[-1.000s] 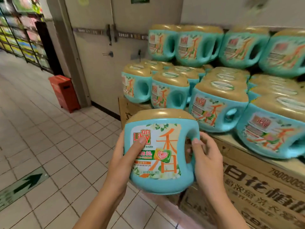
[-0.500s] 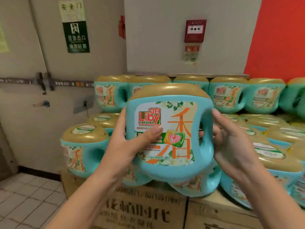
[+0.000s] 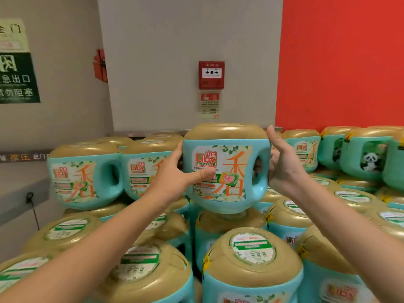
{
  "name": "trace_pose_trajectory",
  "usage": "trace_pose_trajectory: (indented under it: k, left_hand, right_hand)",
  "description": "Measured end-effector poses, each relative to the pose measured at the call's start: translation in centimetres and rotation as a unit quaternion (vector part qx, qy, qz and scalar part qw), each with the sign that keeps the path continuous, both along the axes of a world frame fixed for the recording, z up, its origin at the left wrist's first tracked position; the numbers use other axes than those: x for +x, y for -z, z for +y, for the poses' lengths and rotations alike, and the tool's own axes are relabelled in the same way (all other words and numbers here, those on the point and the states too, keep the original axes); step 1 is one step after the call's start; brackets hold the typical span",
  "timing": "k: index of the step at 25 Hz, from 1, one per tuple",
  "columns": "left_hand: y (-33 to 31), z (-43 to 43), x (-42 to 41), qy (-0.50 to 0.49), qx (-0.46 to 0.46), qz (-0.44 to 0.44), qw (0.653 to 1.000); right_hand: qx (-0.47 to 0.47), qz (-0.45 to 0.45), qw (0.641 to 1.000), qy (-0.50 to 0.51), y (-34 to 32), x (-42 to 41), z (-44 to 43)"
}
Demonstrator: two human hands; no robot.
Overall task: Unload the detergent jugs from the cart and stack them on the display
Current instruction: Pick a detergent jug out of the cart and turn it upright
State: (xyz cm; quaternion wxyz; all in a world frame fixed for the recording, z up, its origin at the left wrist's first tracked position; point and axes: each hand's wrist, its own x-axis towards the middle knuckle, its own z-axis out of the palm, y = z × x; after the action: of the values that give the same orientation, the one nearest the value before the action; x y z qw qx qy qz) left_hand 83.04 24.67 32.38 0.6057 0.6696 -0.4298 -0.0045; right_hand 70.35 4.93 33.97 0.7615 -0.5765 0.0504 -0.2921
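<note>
Detergent jug (image 3: 225,169), gripped by left hand (image 3: 175,178) across its label and right hand (image 3: 282,169) at its handle for level placement, sits over the top row's gap beside stacked jugs (image 3: 85,173).

- Open air above the top-row lids (image 3: 85,148), up to the grey wall (image 3: 164,62).
- Close flanks on the held jug (image 3: 225,171): neighbour jug (image 3: 144,171) left, another jug (image 3: 303,149) right.
- Beneath, lower jugs (image 3: 251,254) packed tight.

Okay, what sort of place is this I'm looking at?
Probably a supermarket or similar store: tiers of identical Liby detergent jugs stacked as a display, plus a wall-mounted fire alarm call point and an emergency exit sign.
</note>
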Motion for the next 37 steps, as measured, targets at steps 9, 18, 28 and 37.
trace_pose_trajectory:
  k: [9,18,28,37]
  left_hand:
    - [1.4,-5.9,3.9,-0.11,0.061,-0.072,0.989]
    - [3.8,-8.4,6.7,-0.164,0.017,-0.028,0.986]
    - [5.1,-8.2,7.1,-0.169,-0.003,-0.037,0.985]
    - [6.6,-7.8,7.7,-0.231,0.028,-0.105,0.967]
  right_hand:
    - [0.045,-0.053,0.997,0.022,0.8,4.5,-4.6]
    - [0.005,-0.031,0.998,0.045,2.5,8.7,-6.8]
    - [-0.35,0.093,0.923,0.132,4.9,8.5,-9.1]
    - [-0.405,0.066,0.893,0.182,8.3,8.8,-8.8]
